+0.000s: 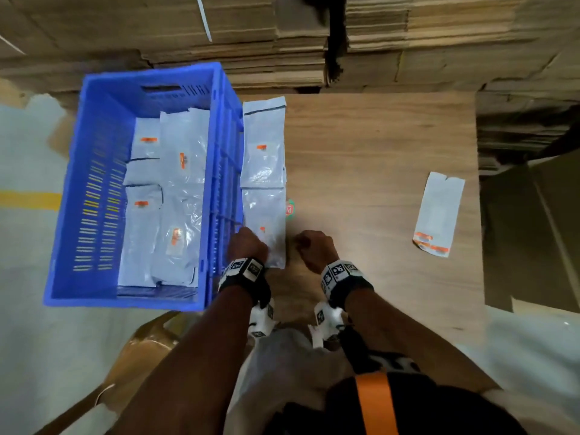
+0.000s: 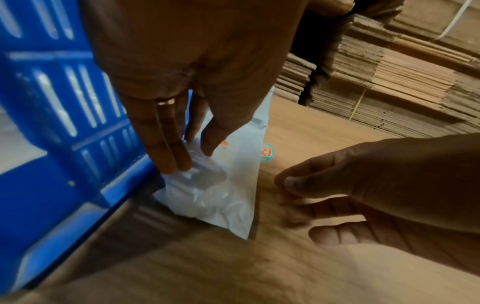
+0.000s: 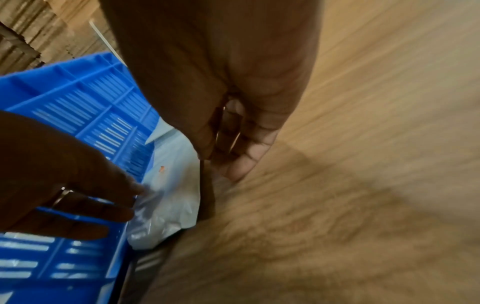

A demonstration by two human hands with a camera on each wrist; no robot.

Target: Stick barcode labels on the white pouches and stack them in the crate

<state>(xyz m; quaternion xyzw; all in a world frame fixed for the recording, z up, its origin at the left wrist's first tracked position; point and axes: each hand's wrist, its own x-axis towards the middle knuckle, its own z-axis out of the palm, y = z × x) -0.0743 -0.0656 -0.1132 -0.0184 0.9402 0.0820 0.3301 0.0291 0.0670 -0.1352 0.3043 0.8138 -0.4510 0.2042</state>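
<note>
Two white pouches lie on the wooden table (image 1: 376, 146) against the right wall of the blue crate (image 1: 94, 171). On the near pouch (image 1: 266, 211) (image 2: 223, 195) (image 3: 176, 185), which bears a small orange mark, my left hand (image 1: 248, 244) (image 2: 189, 158) rests its straight fingertips at the crate-side edge. The far pouch (image 1: 263, 146) lies beyond it, untouched. My right hand (image 1: 309, 246) (image 2: 293, 199) (image 3: 228, 162) hovers just right of the near pouch with fingers loosely curled, and I see nothing in it. Several labelled pouches lie inside the crate.
A white label sheet (image 1: 439, 215) with orange labels at its near end lies at the table's right. A round green and red sticker (image 1: 290, 210) (image 2: 267, 153) shows beside the near pouch. Stacks of flattened cardboard (image 1: 282, 42) stand behind the table.
</note>
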